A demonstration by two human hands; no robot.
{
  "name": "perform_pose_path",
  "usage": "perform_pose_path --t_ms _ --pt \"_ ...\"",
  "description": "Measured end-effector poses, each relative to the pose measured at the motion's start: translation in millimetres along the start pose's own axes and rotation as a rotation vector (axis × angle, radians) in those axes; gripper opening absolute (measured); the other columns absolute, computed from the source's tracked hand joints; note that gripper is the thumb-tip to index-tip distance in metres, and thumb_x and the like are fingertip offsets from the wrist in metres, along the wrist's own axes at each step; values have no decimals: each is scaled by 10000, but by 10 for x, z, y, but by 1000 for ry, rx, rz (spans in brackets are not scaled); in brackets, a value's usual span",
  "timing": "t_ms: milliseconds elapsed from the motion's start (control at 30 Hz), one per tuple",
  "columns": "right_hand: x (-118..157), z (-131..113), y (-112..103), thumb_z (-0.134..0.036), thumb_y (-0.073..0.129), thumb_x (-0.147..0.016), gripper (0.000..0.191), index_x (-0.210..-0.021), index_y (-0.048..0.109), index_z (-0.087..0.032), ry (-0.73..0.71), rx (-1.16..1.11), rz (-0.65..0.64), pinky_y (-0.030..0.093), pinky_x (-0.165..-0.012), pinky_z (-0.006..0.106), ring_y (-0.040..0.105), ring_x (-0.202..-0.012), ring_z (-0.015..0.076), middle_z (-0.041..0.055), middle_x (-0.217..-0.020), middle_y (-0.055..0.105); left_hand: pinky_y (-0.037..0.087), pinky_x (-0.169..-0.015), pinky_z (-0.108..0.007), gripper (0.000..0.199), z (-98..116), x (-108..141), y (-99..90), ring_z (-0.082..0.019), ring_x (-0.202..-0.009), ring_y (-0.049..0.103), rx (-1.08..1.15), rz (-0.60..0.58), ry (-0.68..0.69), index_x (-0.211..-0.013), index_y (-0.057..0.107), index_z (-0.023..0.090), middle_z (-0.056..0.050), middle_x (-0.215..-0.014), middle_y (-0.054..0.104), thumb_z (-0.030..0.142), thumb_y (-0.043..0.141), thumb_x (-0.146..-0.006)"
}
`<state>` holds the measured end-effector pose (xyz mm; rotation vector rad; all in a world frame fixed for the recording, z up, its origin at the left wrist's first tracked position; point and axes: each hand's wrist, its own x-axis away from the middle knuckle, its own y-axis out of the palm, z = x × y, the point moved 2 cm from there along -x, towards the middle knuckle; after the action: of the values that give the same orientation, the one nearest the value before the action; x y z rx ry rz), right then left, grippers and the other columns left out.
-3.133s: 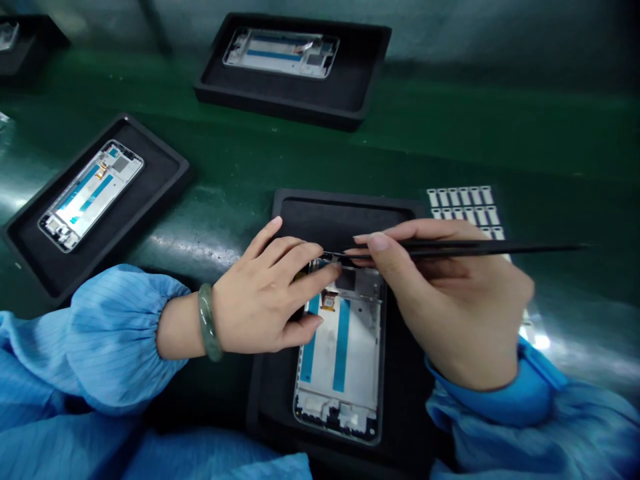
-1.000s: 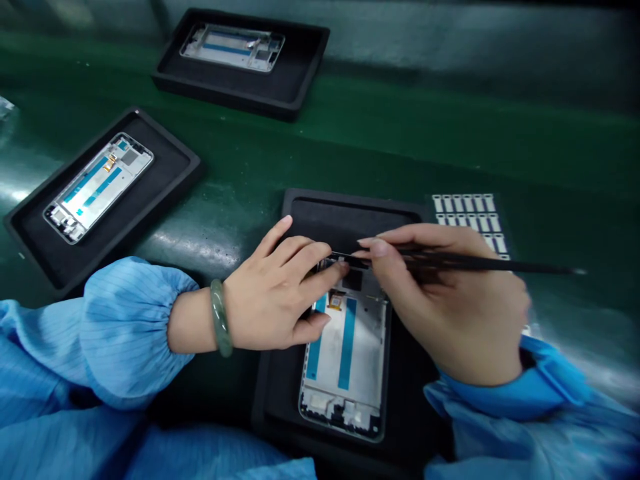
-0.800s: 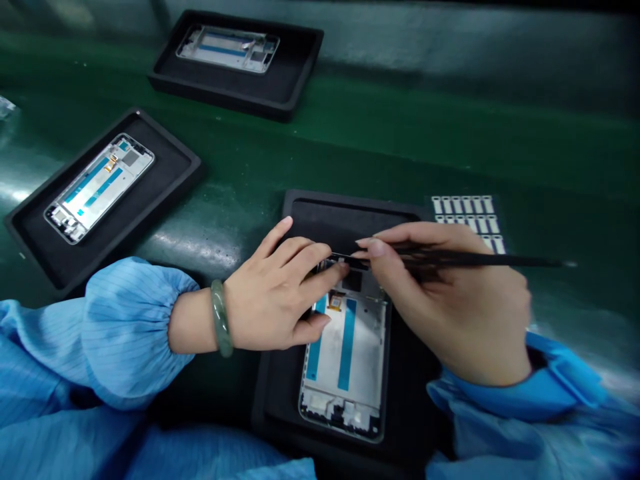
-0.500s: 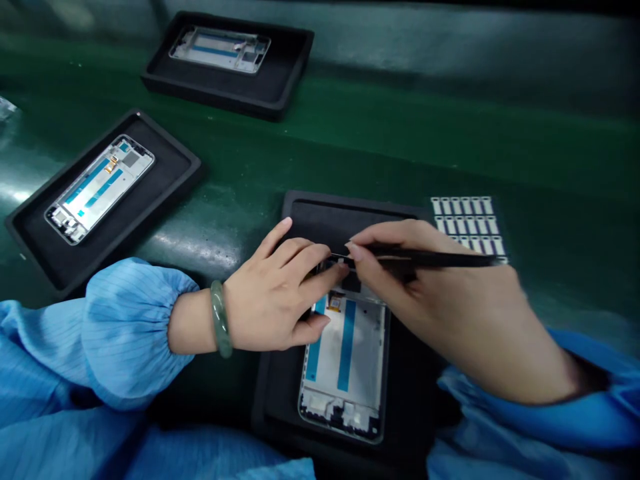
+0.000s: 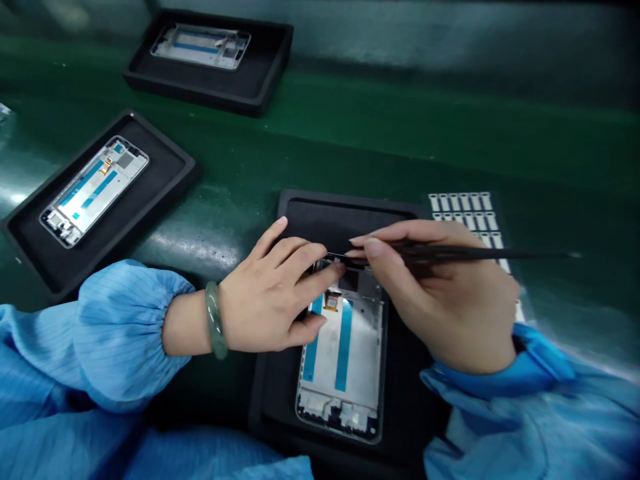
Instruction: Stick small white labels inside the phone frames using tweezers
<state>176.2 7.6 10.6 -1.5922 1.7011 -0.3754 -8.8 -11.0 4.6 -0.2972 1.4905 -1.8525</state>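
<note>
Head view: silvery phone frame point(image 5: 345, 347) bears blue strips, orange connector point(image 5: 331, 303).

The lone view looks forward and down from the wearer's head.

Worktop point(image 5: 320, 160), one: green, smooth, glossy, running left to right before me; a faint lengthwise line divides a darker near part from a lighter green far band; scattered pale specks. Upright-looking surface point(image 5: 425, 40) behind it, one: dull grey-green, blurred, with a dark vertical streak at far left. Light: cool white, reflected brightest at left, softer at centre and near right; source unseen; far right corner in deep shade.
</note>
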Motion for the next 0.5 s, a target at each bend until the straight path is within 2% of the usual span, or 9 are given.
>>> perform_pose_path --t_ms 167,300,500 --pt "-11 -34 7 -345 607 -889 94 -899 628 -253 -37 58 5 514 -553 300 688 -687 172 -1 -866 703 228 -1150 -559 535 -2 2 2 -289 -1144 512 -8 8 4 -1312 535 122 -128 -1226 553 412 509 -863" --pt "-58 -95 10 -280 645 -866 56 -897 619 -241 -157 97 13 510 -530 265 686 -659 151 -5 -859 713 232 -1148 -563 524 -1 2 2 -292 -1144 510 -9 14 8 -1300 539 118 -133 -1231 549 410 503 -866" --pt "-173 -210 34 -241 591 -892 98 -985 620 -248 -356 122 -134 546 -617 281 710 -823 197 17 -964 727 245 -1144 -560 499 -10 3 9 -293 -1128 519 -14 37 18 -1247 561 116 -141 -1212 563 440 486 -875"
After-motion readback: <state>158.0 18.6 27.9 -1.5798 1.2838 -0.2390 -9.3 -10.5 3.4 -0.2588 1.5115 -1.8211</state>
